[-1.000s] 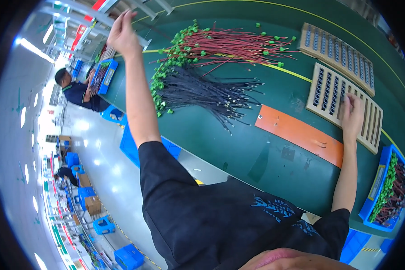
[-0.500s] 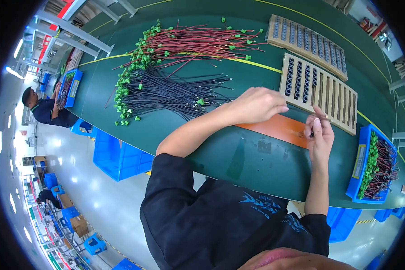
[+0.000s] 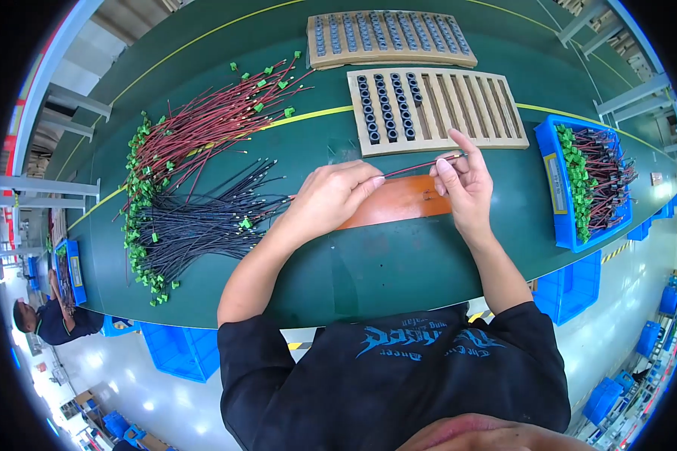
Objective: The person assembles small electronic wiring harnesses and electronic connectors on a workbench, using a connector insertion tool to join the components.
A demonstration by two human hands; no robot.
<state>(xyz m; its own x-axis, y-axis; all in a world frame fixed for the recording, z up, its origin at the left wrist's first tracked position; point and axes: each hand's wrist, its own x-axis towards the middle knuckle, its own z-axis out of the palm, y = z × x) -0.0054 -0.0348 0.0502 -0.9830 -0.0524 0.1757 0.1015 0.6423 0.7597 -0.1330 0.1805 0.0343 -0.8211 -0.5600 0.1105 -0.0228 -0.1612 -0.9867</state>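
A thin dark red wire (image 3: 417, 166) stretches between my two hands above the orange mat (image 3: 368, 213). My left hand (image 3: 328, 198) is closed on it, thumb and fingers pinched together. At the wire's bare-looking tip, my right hand (image 3: 470, 184) grips with the thumb and a finger, while its index finger points up. Just beyond the hands lies a tan slotted tray (image 3: 470, 113); its left slots hold black ring-shaped parts (image 3: 384, 109). To the left are a heap of red wires (image 3: 210, 135) and a heap of black wires (image 3: 195, 225), both with green connectors (image 3: 139, 195).
A second tray (image 3: 391, 57) filled with grey parts lies farther back. On the right stands a blue bin (image 3: 560, 218) of wires with green connectors. Blue crates (image 3: 177, 353) sit below the green table's (image 3: 399, 267) near edge. Another person (image 3: 56, 316) is at far left.
The view has turned, so the trays and heaps appear farther left. My hands now hold the red wire stretched between them; before, it barely showed at my right fingertips.
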